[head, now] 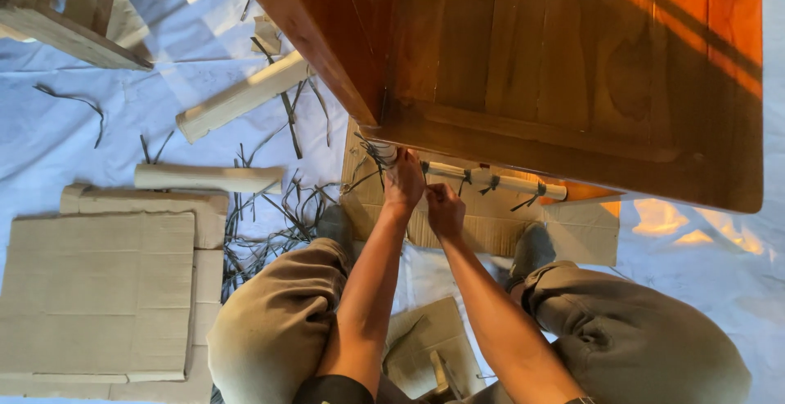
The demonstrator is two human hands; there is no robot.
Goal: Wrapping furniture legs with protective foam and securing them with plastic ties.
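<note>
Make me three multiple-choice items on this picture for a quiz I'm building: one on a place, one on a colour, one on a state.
1. Where are both hands?
A. On the flat cardboard at left
B. At the wrapped roll tied along the wooden table's edge
C. On the knees

2. What colour is the floor sheet?
A. White
B. Green
C. Black

3. How does the big flat cardboard lie?
A. Rolled up
B. Standing upright
C. Flat on the floor

Answers:
1 B: left hand and right hand meet at the roll under the table.
2 A: the sheet is white.
3 C: the cardboard lies flat.
</note>
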